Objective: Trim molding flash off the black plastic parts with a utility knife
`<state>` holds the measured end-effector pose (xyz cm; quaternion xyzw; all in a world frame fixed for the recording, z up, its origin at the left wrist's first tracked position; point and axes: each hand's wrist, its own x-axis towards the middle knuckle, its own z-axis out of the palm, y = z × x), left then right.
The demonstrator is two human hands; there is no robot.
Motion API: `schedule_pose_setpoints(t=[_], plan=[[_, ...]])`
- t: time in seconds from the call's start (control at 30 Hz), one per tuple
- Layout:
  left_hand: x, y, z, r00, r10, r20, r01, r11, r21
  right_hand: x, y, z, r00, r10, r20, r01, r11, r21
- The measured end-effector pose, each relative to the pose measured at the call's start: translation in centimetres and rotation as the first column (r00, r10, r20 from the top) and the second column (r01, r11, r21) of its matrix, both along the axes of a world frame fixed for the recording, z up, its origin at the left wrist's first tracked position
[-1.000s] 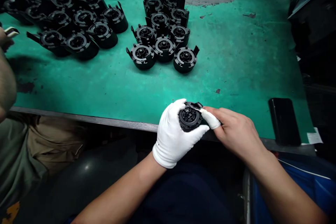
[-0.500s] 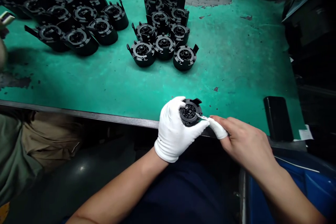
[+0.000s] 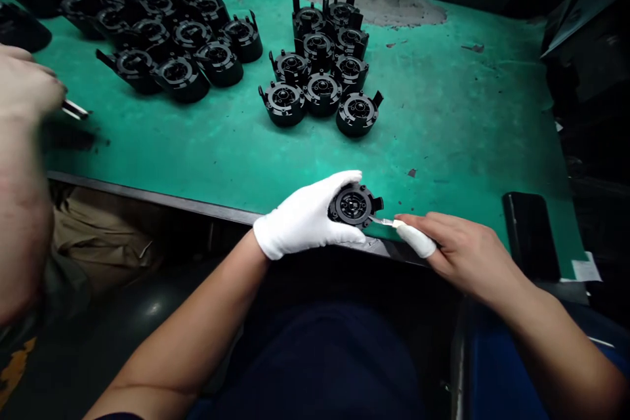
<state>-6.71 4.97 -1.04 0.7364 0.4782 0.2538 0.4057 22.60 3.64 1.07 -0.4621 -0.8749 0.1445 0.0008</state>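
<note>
My left hand [image 3: 308, 220], in a white glove, is wrapped round a round black plastic part [image 3: 353, 205] and holds it at the near edge of the green table [image 3: 443, 125]. My right hand [image 3: 462, 252] is bare, with a white cot on the forefinger. It pinches a small metal blade [image 3: 382, 221] whose tip touches the right rim of the part.
A cluster of several like black parts [image 3: 322, 69] stands mid-table, and a bigger batch [image 3: 162, 33] lies at the far left. A dark phone [image 3: 530, 234] rests near the right edge. A co-worker's hand [image 3: 24, 88] with a small tool is at the left.
My hands have shifted a little; the blade now shows, drawn out to the part's right rim. The co-worker's hand has come further into view at the left.
</note>
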Motion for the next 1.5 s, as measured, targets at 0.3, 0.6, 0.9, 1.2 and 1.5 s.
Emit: schedule_pose_setpoints(t=[0.3, 0.6, 0.9, 1.2, 1.5], plan=[[-0.6, 1.2, 0.6, 0.993, -0.111, 0.031, 0.114, 0.990, -0.088, -0.8, 2.6, 0.6, 0.979, 0.178, 0.098, -0.178, 0.984, -0.009], [0.7, 0.1, 0.1, 0.997, 0.007, 0.083, -0.004, 0.999, -0.040, -1.6, 1.0, -0.5, 0.994, -0.002, 0.105, -0.016, 0.985, 0.171], [3.8, -3.2, -2.2, 0.942, 0.308, 0.131, -0.324, 0.937, 0.128, -0.5, -2.8, 0.0, 0.980, -0.041, -0.195, 0.041, 0.999, -0.005], [4.9, -4.2, -2.8, 0.896, 0.408, 0.174, -0.436, 0.882, 0.176, -2.9, -3.3, 0.3, 0.992, -0.056, -0.112, 0.038, 0.988, -0.150], [4.7, -4.3, -3.2, 0.904, 0.396, 0.161, -0.423, 0.883, 0.201, -2.6, -2.6, 0.3, 0.991, -0.033, -0.130, 0.011, 0.986, -0.167]])
